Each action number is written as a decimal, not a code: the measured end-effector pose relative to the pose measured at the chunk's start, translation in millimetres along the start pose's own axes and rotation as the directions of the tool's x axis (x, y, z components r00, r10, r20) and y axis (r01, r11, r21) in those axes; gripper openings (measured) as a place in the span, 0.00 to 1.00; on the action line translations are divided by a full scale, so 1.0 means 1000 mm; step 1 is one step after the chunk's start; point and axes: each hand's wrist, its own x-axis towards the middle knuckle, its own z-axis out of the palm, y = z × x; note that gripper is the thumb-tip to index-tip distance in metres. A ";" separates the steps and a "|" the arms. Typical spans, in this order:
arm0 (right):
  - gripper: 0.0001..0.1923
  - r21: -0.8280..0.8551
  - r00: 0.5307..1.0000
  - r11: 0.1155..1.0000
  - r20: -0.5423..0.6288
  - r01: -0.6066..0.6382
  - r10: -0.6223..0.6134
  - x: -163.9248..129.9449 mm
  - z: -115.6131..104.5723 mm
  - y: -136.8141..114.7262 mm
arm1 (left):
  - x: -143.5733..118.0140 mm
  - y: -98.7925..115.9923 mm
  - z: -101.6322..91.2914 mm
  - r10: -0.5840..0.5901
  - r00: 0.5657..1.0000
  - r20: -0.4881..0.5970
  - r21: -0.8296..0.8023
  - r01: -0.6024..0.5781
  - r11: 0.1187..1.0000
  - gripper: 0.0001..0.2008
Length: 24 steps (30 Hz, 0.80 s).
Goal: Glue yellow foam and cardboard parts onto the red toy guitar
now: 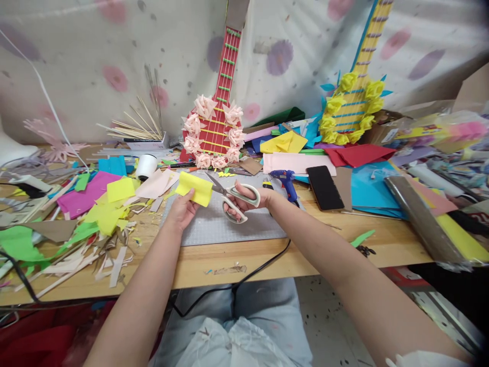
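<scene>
My left hand (182, 210) pinches a small yellow sheet (199, 187) by its lower edge, above the grey cutting mat (237, 229). In my right hand (244, 198) is a pair of scissors (234, 200) with white and grey handles, my fingers through the loops. The blades point left toward the sheet, their tips close to its right edge; whether they touch it I cannot tell. Just beyond my right wrist lies a blue glue gun (286, 184). Behind the mat leans a red cardboard guitar (217, 120) trimmed with pale pink paper flowers.
Colourful scraps (103, 204) cover the table's left side. A black phone (325, 188), blue sheets (372, 191) and a wrapped roll (424, 219) lie right. A yellow guitar (353, 104) stands behind. A black cable (263, 266) crosses the front edge. Skewers (143, 127) fill a box.
</scene>
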 end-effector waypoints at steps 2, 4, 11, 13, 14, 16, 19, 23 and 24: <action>0.41 -0.023 0.999 0.999 0.023 -0.031 0.032 -0.001 -0.002 0.000 | 0.003 0.001 -0.001 0.033 0.996 -0.084 -0.043 -0.037 0.998 0.11; 0.40 -0.067 0.998 0.996 0.042 -0.052 0.055 -0.006 -0.004 0.000 | 0.006 0.002 -0.003 0.075 0.986 -0.147 -0.083 -0.088 0.993 0.13; 0.38 -0.186 0.997 0.983 0.077 -0.009 0.023 -0.034 -0.009 -0.003 | 0.010 0.004 -0.007 0.115 0.973 -0.198 -0.154 -0.146 0.977 0.16; 0.39 -0.179 0.997 0.983 0.071 0.028 -0.016 -0.038 -0.010 -0.003 | 0.010 0.004 -0.007 0.112 0.974 -0.197 -0.153 -0.143 0.978 0.17; 0.40 -0.175 0.997 0.984 0.067 0.040 -0.028 -0.038 -0.010 -0.003 | 0.010 0.004 -0.006 0.112 0.974 -0.195 -0.152 -0.143 0.978 0.17; 0.40 -0.171 0.997 0.984 0.062 0.047 -0.037 -0.037 -0.010 -0.004 | 0.010 0.004 -0.007 0.114 0.974 -0.193 -0.146 -0.144 0.979 0.17; 0.39 -0.169 0.997 0.985 0.071 0.034 -0.023 -0.034 -0.009 -0.006 | 0.011 0.003 -0.008 0.111 0.975 -0.192 -0.133 -0.138 0.981 0.18; 0.40 -0.161 0.996 0.987 0.093 0.004 0.011 -0.028 -0.007 -0.006 | 0.010 0.003 -0.008 0.117 0.976 -0.185 -0.110 -0.139 0.984 0.17; 0.41 -0.157 0.995 0.988 0.100 0.000 0.016 -0.027 -0.007 -0.006 | 0.010 0.003 -0.008 0.119 0.976 -0.183 -0.102 -0.140 0.985 0.16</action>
